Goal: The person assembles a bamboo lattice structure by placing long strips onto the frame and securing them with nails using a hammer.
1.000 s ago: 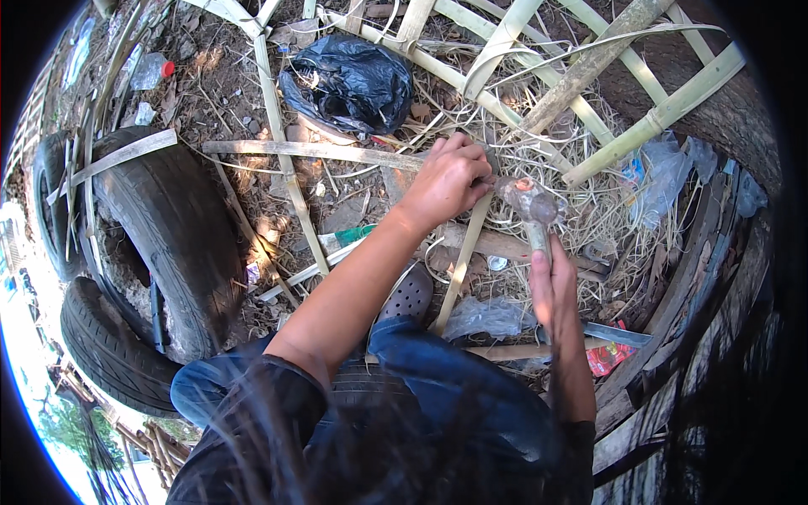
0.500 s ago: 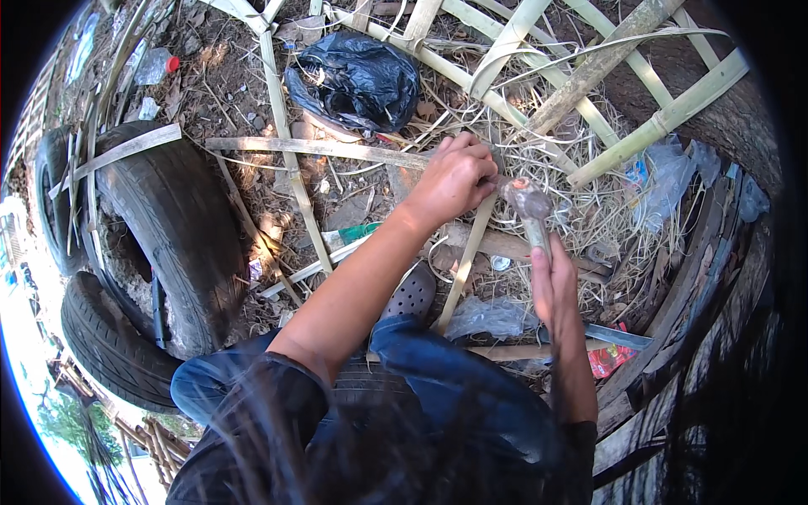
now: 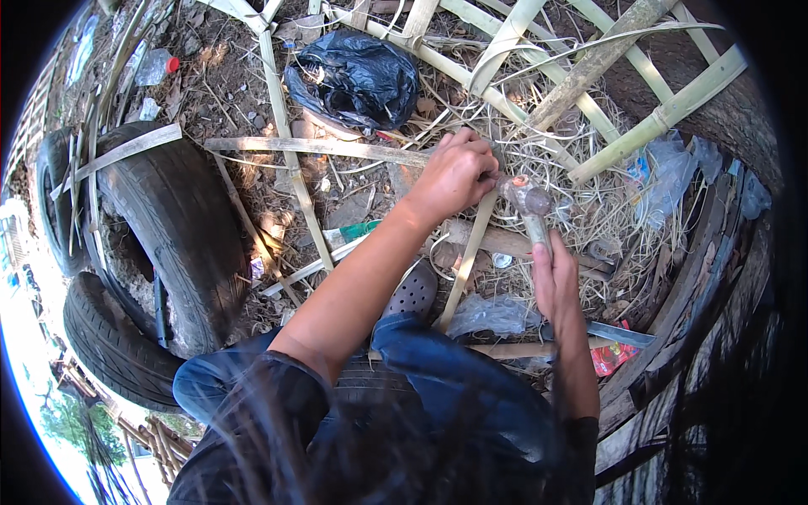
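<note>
My left hand (image 3: 459, 172) is closed, its thumb and fingers pinched together where two split bamboo strips meet. What lies between the fingertips is hidden. One bamboo strip (image 3: 337, 150) runs out to the left from under this hand. The other bamboo strip (image 3: 468, 265) slants down from the fingertips toward my shoe. My right hand (image 3: 557, 278) grips a hammer (image 3: 530, 199) by its short handle. The hammer's head is close beside my left fingertips, at the strips' meeting point.
Old tyres (image 3: 172, 236) stand at the left. A black plastic bag (image 3: 358, 82) lies beyond my left hand. Crossed bamboo lattice (image 3: 505, 109) spans the far right over shavings. A long blade (image 3: 619, 334) lies beside my right forearm. My clog (image 3: 412, 290) is below the strips.
The hammer head has shifted very slightly at the same spot beside my left fingertips. My left hand keeps its pinch in place.
</note>
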Demonstrator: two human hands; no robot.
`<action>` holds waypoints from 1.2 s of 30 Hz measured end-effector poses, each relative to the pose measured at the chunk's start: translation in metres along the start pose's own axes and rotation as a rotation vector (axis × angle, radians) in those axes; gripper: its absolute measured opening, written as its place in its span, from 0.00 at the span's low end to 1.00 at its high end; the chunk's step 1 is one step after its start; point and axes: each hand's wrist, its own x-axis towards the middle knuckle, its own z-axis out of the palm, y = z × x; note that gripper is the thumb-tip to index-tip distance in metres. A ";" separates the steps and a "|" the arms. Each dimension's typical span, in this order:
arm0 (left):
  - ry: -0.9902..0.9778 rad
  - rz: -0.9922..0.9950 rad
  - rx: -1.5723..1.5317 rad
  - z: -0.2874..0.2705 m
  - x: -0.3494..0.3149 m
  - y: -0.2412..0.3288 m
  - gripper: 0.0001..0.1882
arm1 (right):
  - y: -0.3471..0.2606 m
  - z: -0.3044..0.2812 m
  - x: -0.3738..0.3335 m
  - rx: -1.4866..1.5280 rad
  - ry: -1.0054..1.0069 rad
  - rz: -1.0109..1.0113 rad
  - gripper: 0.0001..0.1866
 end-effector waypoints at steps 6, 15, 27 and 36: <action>-0.010 -0.003 -0.001 0.001 0.000 -0.002 0.08 | 0.000 0.000 -0.005 0.077 -0.014 0.038 0.18; -0.008 -0.008 0.003 0.001 -0.001 -0.001 0.08 | 0.008 0.004 -0.001 0.068 -0.004 0.016 0.17; -0.007 -0.006 0.012 0.003 -0.001 -0.002 0.08 | 0.013 0.003 -0.007 0.072 0.011 0.018 0.19; 0.042 0.013 0.051 0.001 0.000 0.003 0.08 | 0.005 0.003 -0.009 0.058 -0.004 -0.022 0.18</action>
